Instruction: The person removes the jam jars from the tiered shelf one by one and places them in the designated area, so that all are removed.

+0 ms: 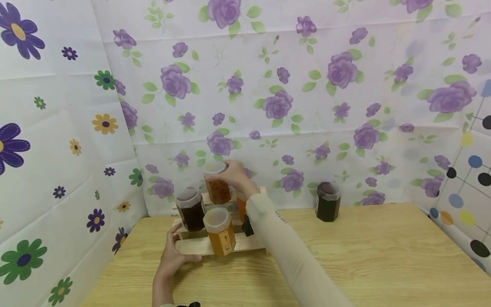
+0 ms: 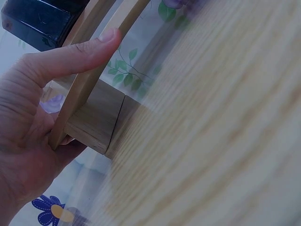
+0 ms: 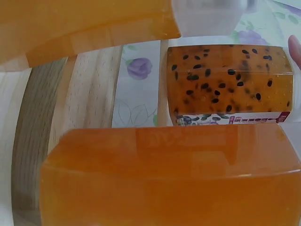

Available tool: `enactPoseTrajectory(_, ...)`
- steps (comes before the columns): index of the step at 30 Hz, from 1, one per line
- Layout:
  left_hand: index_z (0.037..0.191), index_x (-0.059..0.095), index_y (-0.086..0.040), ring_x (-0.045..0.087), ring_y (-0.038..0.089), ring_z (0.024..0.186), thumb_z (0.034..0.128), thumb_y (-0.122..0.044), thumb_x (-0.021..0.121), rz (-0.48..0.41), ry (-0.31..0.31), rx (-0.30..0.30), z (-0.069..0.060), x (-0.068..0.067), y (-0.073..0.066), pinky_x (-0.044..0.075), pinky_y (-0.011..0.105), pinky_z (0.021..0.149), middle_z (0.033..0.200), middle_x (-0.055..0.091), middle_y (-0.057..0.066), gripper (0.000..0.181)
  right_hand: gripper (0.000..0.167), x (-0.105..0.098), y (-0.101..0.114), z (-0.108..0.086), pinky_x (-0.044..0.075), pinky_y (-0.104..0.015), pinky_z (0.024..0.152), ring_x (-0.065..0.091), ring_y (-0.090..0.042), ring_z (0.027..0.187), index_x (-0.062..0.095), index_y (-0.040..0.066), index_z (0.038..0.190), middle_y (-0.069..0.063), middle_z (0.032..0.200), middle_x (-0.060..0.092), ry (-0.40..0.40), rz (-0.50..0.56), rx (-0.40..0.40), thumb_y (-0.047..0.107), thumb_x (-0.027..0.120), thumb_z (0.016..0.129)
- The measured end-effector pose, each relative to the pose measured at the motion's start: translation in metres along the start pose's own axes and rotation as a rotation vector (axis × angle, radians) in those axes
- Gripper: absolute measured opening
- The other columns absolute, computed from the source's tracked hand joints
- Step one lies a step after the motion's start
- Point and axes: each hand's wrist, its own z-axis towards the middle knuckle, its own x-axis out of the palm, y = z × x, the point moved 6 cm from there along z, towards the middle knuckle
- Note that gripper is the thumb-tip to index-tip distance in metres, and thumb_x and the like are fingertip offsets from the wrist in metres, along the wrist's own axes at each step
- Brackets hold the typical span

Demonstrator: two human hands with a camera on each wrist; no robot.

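Note:
My left hand (image 1: 172, 258) grips the left end of a slatted wooden rack (image 1: 195, 246), thumb along its front board. In the left wrist view that thumb lies on a rail (image 2: 89, 84). Up on the rack's back tier, my right hand (image 1: 235, 177) holds a jar of amber jam with black seeds (image 1: 219, 192) by its lid end. The right wrist view shows this seeded jar (image 3: 230, 87) on its rack slat, with only a fingertip visible at the lid. A dark jar (image 1: 193, 213) and a yellow-orange jar (image 1: 222, 241) stand on lower tiers.
Another orange jar (image 1: 241, 209) is partly hidden behind my right forearm. On the wooden table (image 1: 368, 256), a dark jar (image 1: 327, 204) stands apart to the right, near the back. Flowered cloth (image 1: 268, 128) hangs behind and at the sides.

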Motion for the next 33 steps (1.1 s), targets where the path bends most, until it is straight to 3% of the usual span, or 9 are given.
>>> enactPoseTrajectory(8,0.152,0.014,-0.014,0.02,0.043,0.144,0.0593,0.001,0.09,-0.011,0.006,0.0,-0.001,0.0,-0.002,0.016,0.07,0.114,0.162,0.013,0.017,0.121,0.095,-0.005,0.0,-0.004,0.042,-0.043,0.112,0.044,-0.03,0.138,0.043,0.008,0.146,-0.01,0.152,0.044,-0.071,0.049,0.053,0.041,0.087,0.069)
enactPoseTrajectory(20,0.153,0.014,-0.017,0.018,0.044,0.145,0.058,0.001,0.09,-0.01,0.014,-0.016,-0.001,0.004,0.0,0.013,0.071,0.114,0.162,0.013,0.016,0.123,0.099,-0.022,-0.009,-0.004,0.04,-0.043,0.114,0.041,-0.027,0.141,0.039,0.011,0.148,-0.011,0.153,0.041,-0.228,0.275,0.081,0.05,0.084,0.07)
enactPoseTrajectory(27,0.152,0.015,-0.018,0.018,0.045,0.146,0.0584,-0.003,0.091,0.002,0.007,-0.012,-0.002,0.008,0.0,0.013,0.071,0.114,0.162,0.013,0.015,0.122,0.103,-0.04,-0.015,0.002,0.037,-0.044,0.116,0.037,-0.031,0.143,0.033,0.007,0.15,-0.015,0.155,0.037,-0.243,0.185,0.129,0.054,0.08,0.072)
enactPoseTrajectory(33,0.152,0.016,-0.018,0.02,0.044,0.145,0.0576,-0.003,0.092,0.007,-0.004,0.001,-0.002,0.001,0.0,0.016,0.071,0.114,0.162,0.015,0.015,0.122,0.099,-0.069,0.005,0.001,0.036,-0.044,0.117,0.039,-0.031,0.141,0.032,0.005,0.15,-0.016,0.152,0.039,-0.272,0.26,0.091,0.05,0.08,0.075)
